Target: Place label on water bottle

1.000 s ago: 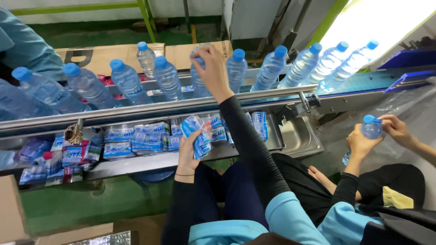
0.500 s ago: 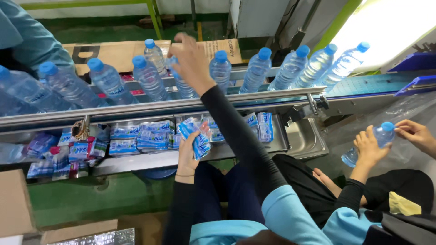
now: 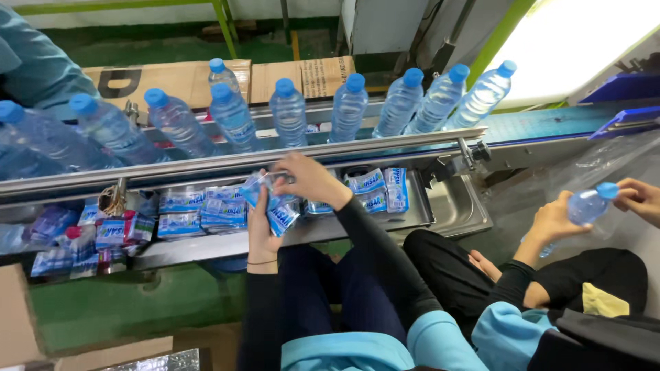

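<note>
At frame centre, a blue-and-white label sleeve [image 3: 275, 209] is pinched between the left hand [image 3: 261, 230] and right hand [image 3: 309, 180], above the steel tray [image 3: 454, 213]. Capped water bottles [image 3: 289, 113] line the conveyor [image 3: 227, 161] above; green floor [image 3: 124, 302] lower left.

blue-and-white label sleeves [image 3: 206, 209] lie in flat stacks in the steel tray [image 3: 454, 206] under the conveyor rail. more stacks [image 3: 378, 189] at the tray's right end. left hand [image 3: 265, 227] and right hand [image 3: 309, 180] both hold one blue-and-white label [image 3: 278, 213] above the tray. mixed red, blue and white wrappers [image 3: 113, 230] piled at the far left. brown cardboard boxes [image 3: 302, 75] behind the bottles, dark print on them.
</note>
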